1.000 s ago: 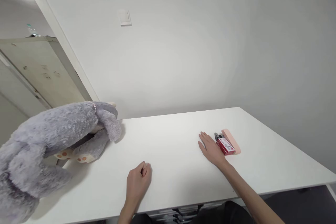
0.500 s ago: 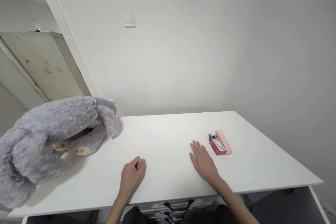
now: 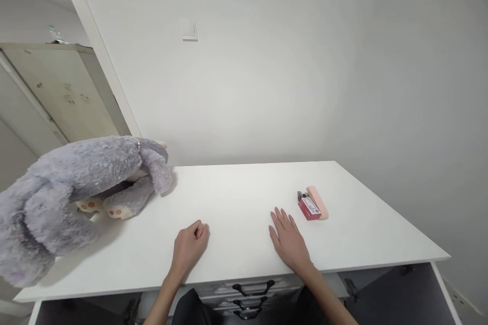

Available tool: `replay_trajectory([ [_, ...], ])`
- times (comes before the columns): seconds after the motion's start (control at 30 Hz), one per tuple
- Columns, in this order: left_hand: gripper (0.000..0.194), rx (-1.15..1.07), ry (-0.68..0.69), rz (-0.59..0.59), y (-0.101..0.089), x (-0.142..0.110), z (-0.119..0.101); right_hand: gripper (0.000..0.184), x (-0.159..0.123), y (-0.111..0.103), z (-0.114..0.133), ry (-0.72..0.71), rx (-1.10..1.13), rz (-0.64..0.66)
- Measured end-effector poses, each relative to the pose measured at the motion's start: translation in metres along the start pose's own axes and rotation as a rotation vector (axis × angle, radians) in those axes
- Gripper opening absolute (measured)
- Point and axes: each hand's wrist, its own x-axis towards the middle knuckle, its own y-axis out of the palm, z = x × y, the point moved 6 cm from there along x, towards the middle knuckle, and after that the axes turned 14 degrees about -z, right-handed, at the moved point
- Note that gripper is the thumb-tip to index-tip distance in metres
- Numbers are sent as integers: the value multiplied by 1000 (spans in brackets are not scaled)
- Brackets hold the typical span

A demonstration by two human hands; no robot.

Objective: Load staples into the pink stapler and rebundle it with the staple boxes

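Observation:
My left hand (image 3: 189, 245) rests on the white tabletop (image 3: 232, 203) near its front edge, curled into a fist; nothing shows in it. To its right, my right hand (image 3: 288, 240) lies palm down on the same top with fingers stretched out. Just beyond the right hand sits a small red box with a white label (image 3: 309, 208). A pink oblong case (image 3: 317, 202) lies against the box's right side. Dark small items (image 3: 302, 195), too small to name, are at the box's far end. Neither hand touches these things.
A large grey-purple plush toy (image 3: 87, 172) drapes over the table's left side. Below the top are drawers with black handles (image 3: 253, 289) and open compartments (image 3: 392, 289). A white wall with a switch (image 3: 189, 31) stands behind; a cabinet (image 3: 57, 91) is at far left.
The view has shifted slightly, showing more of the drawers. My right hand sits a little nearer the front edge relative to the red box; my left fist has hardly changed.

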Motion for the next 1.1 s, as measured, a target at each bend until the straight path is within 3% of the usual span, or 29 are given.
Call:
replay_trajectory([
  [0.37, 39, 31, 40, -25, 4, -1, 8, 56, -2, 2, -1, 5, 20, -32],
  [1.1, 39, 57, 30, -20, 3, -2, 3, 55, -3, 4, -1, -1, 10, -34],
])
